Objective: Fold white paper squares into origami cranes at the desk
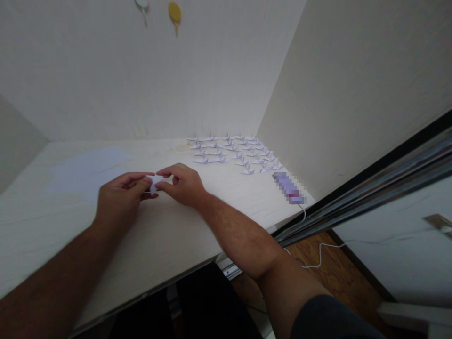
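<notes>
Between my two hands, a little above the white tabletop, is a small piece of folded white paper. My left hand pinches its left side between thumb and fingers. On the right side, the thumb and index finger of my right hand are closed on the same paper. Its exact folds are partly hidden by my fingers. Several white paper cranes stand in rows at the back right of the table. Flat white paper sheets lie to the left, beyond my left hand.
A pixelated phone-like object with a white cable lies near the table's right edge. Walls border the table at the back and right. A yellow round hook and a white one are on the back wall.
</notes>
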Action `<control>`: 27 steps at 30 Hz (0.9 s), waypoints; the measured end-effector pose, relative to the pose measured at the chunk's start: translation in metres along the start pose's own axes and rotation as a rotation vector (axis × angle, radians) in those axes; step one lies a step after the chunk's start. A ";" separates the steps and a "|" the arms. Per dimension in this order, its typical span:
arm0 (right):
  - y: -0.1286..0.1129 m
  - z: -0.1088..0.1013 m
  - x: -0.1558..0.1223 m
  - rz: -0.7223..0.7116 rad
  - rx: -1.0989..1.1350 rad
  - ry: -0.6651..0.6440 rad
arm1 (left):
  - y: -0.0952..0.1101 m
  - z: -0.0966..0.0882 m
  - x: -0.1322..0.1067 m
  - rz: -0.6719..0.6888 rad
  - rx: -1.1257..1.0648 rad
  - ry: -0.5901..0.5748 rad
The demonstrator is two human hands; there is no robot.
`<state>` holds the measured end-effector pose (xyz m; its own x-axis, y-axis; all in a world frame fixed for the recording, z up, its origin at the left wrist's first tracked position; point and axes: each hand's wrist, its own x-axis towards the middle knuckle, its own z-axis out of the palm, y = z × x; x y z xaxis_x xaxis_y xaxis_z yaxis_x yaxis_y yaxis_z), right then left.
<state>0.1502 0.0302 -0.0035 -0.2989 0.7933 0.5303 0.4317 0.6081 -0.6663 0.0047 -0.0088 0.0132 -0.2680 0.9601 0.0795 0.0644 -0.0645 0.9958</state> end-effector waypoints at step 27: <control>0.006 0.004 -0.004 -0.113 0.012 0.151 | -0.018 -0.008 0.009 -0.110 -0.253 -0.268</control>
<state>0.1506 0.0304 -0.0116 -0.2138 0.7072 0.6739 0.3921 0.6940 -0.6039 -0.0067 -0.0017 -0.0037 0.0030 0.9999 -0.0097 -0.1986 0.0101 0.9800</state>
